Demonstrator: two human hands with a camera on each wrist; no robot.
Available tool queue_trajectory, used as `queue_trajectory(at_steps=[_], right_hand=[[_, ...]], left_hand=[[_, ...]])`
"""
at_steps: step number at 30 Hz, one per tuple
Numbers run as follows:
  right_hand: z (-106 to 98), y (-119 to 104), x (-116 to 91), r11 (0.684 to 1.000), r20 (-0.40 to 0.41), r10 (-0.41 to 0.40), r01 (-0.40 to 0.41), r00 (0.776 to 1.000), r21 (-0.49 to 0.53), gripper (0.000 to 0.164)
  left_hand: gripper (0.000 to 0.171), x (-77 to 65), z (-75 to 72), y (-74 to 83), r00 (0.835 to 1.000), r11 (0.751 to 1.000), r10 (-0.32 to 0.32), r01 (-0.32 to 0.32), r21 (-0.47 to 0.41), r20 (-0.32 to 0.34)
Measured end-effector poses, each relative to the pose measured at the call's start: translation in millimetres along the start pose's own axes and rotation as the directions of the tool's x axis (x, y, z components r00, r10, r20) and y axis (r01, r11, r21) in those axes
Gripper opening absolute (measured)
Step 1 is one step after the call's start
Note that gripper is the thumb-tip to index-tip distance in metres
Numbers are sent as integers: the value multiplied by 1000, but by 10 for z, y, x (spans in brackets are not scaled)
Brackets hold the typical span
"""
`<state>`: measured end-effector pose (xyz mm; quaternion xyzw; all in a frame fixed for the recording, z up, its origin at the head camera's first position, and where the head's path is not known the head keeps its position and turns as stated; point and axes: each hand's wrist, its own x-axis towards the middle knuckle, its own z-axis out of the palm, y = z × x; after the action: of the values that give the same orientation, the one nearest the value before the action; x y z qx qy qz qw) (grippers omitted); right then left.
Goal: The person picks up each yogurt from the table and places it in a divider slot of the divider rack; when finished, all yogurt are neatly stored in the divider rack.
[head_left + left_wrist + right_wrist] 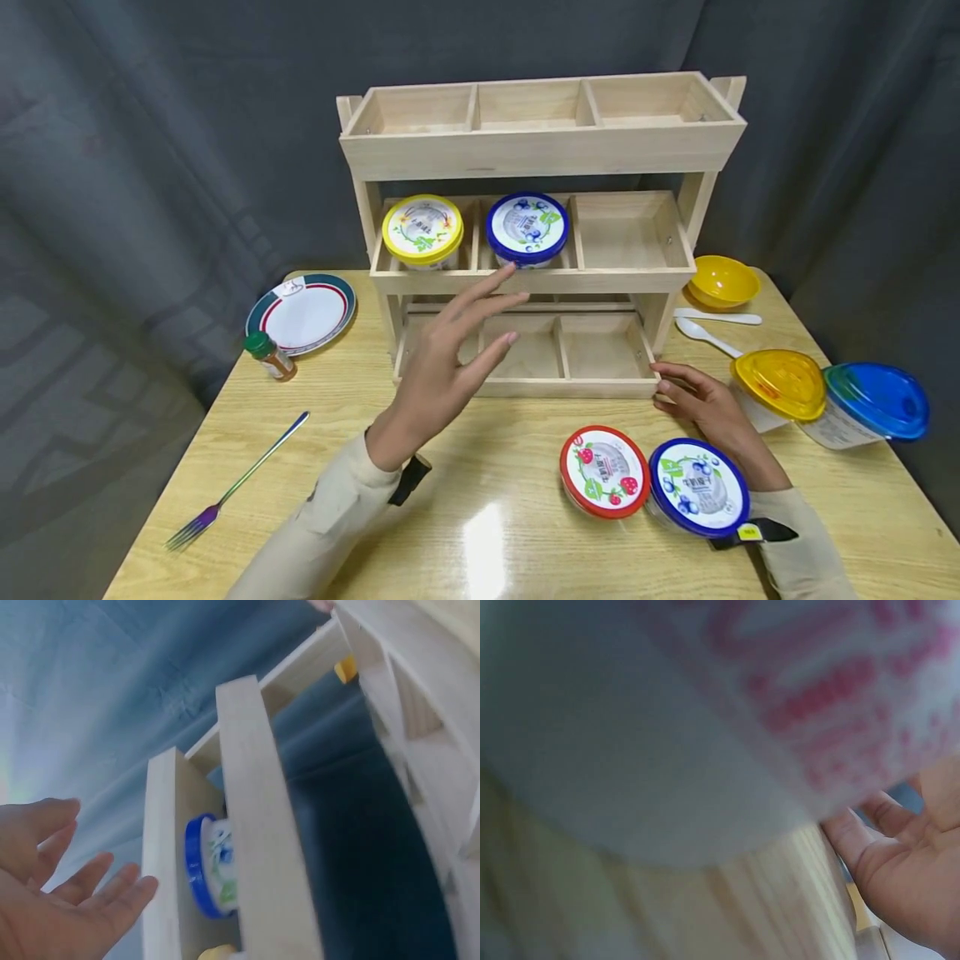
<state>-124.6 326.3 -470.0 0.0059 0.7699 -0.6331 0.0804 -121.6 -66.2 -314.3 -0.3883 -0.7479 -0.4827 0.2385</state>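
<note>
My left hand (442,367) hovers in front of the wooden three-tier shelf (540,154), its fingers spread and holding nothing. On the middle tier, just beyond its fingertips, stands a blue-lidded tub (528,225); a yellow-lidded tub (423,227) occupies the compartment to the left. In the left wrist view the spread fingers of my left hand (75,892) are beside the shelf's front boards. My right hand (712,412) has its fingertips right at the lower tier's front right corner. Close to that wrist are a red-lidded tub (605,472) and another blue-lidded tub (699,487).
Containers with yellow (780,383) and blue lids (877,402) stand on the right, near white spoons (708,336) and a yellow bowl (723,282). Leftward are a plate (307,315), a green-capped spice jar (272,357) and a fork (238,482). Dark curtains surround the table.
</note>
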Motion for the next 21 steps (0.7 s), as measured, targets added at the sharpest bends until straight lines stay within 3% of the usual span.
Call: queue_trajectory(at_steps=[7,13,21], right_hand=[[1,2,-5,1000,-2,-2,3,1000,19,45],[8,6,-21,999,-5,-32,32,999,34,44],[-4,4,-22,998,2,-56,56,998,2,44]], left_hand=[[33,-180,170,-15,994,988,-73,83,-129,79],[32,-350,302,-1,968,973,-147,178,-148,202],[32,-536,408,20,942,966,-144,199,-162,302]])
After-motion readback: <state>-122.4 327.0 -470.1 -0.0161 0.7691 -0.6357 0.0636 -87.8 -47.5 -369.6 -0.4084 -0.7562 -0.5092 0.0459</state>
